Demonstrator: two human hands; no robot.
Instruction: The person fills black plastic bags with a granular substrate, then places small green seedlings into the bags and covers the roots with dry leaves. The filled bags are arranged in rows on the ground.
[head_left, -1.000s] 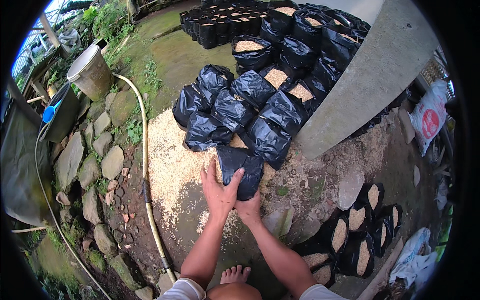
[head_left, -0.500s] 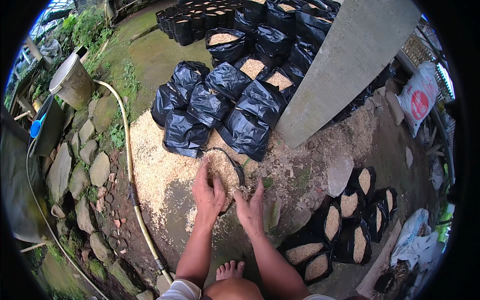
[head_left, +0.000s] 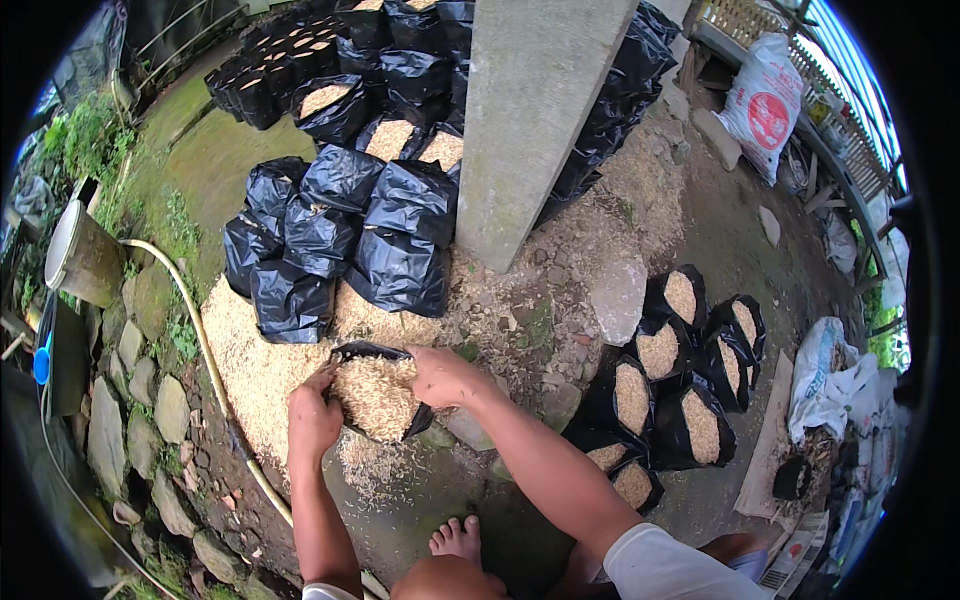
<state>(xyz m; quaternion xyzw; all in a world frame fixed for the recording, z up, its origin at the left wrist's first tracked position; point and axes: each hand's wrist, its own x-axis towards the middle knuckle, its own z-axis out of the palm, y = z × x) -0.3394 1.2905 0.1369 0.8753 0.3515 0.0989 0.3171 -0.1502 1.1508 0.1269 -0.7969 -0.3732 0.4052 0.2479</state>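
A black plastic bag (head_left: 417, 421) filled with pale husks (head_left: 374, 393) is between my hands in front of my foot. My left hand (head_left: 314, 408) pinches its left rim, with the fingers partly hidden at the edge. Opposite it, my right hand (head_left: 440, 377) grips the right rim, the fingertips folded over the plastic. Loose pale husks (head_left: 245, 350) lie heaped just beyond and left of the bag. Several black bags (head_left: 400, 270) with crumpled, folded tops stand close together behind it.
Several open filled bags (head_left: 657, 352) stand at the right. A concrete pillar (head_left: 530, 130) rises beyond the folded bags. A pale hose (head_left: 207, 370) runs along stones (head_left: 108, 432) at the left, below a bucket (head_left: 92, 262). White sacks (head_left: 764, 108) lie at the right side.
My left hand has come out of the husks onto the bag's left rim. My right hand has taken hold of the right rim. The view has swung to the right.
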